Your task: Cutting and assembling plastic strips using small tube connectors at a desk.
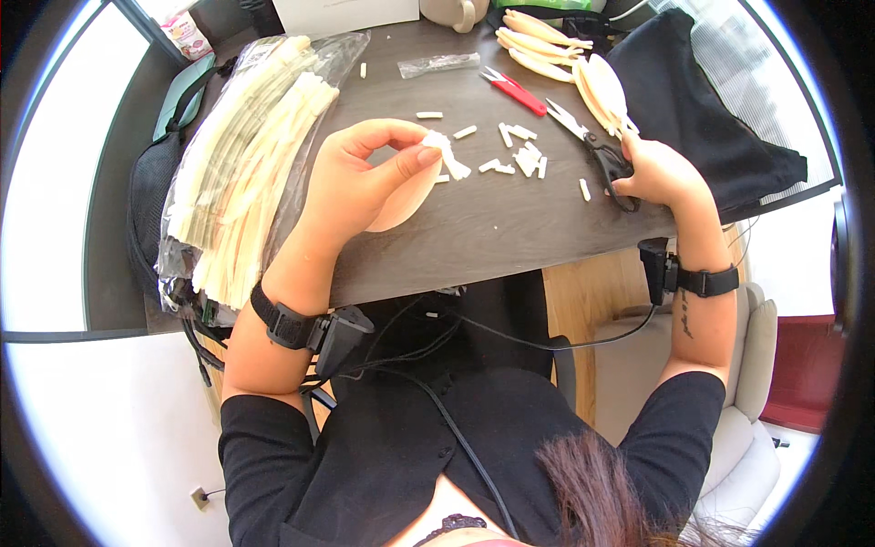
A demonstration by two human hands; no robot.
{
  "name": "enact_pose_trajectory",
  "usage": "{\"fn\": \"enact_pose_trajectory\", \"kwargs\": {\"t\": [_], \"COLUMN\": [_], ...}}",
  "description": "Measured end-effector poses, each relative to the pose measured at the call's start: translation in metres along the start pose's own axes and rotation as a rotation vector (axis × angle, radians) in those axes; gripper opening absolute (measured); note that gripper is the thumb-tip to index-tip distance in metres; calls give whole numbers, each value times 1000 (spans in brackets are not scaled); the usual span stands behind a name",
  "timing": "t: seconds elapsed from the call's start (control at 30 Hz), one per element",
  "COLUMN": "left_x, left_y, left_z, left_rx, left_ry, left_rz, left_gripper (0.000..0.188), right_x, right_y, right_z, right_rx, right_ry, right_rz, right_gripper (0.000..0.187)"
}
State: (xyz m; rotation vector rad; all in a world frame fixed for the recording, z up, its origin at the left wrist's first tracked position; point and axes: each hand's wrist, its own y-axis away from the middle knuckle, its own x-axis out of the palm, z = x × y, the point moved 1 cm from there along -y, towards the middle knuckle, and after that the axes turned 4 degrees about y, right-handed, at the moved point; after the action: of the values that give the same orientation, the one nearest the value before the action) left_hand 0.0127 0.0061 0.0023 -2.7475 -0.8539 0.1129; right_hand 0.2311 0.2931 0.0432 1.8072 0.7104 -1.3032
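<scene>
Evidently, the left hand (387, 164) pinches a cream piece (403, 204) above the surface (483, 239); the right hand (661, 171) touches the scissors (605, 157) (gripped or not, I cannot tell). Swinging blades could scatter the white bits (526, 162).

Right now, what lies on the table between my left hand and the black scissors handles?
Several short white pieces lie scattered there, as the head view shows.
</scene>
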Motion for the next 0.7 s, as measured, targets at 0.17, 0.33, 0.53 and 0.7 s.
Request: {"fn": "enact_pose_trajectory", "kwargs": {"t": [0.17, 0.33, 0.53, 0.7], "left_x": [0, 0, -1, -1], "left_y": [0, 1, 0, -1], "left_z": [-2, -1, 2, -3], "left_rx": [-23, -99, -117, -104], "left_ry": [28, 153, 156, 141], "left_rz": [5, 36, 50, 47], "left_gripper": [21, 22, 20, 19], "right_x": [-9, -36, -50, -46], "right_y": [1, 16, 14, 8], "right_z": [7, 72, 146, 146], "right_rx": [3, -347, -867, -917], "right_ry": [89, -140, -476, -456], "right_rz": [6, -553, -879, -937], "right_gripper": [60, 45, 36, 25]}}
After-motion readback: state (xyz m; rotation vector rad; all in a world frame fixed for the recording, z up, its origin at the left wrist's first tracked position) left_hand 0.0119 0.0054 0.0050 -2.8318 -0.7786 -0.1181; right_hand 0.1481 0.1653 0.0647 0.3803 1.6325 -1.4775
